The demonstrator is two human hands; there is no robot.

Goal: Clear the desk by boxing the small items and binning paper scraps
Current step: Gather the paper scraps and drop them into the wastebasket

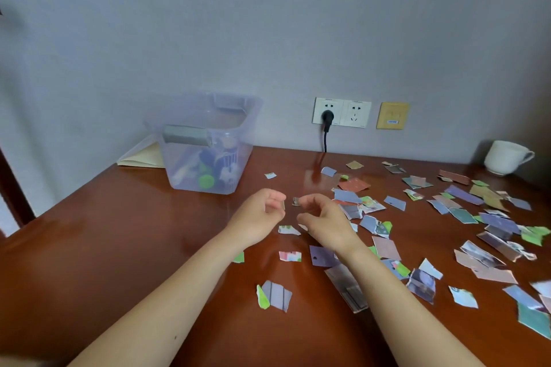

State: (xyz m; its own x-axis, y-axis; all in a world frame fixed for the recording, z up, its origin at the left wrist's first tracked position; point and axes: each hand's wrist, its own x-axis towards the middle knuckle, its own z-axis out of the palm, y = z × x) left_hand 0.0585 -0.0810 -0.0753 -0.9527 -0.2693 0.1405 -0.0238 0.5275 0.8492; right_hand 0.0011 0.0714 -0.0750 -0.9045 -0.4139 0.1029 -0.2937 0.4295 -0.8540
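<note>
Reddish-brown desk [119,232] meets a grey wall, and a clear plastic box [249,135] of small items stands at its back left. Torn paper scraps [386,247] in lilac, green and pink litter the right half. Mid-desk, the left hand [259,214] pinches a thin sliver [282,205] with curled fingers. The right hand [323,217] pinches a small grey scrap [295,201].

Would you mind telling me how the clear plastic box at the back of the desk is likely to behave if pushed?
The clear plastic box looks thin-walled and holds only a few small items, so it is probably light. On the glossy desk it should slide easily. Its wide base suggests it is unlikely to tip.
</note>
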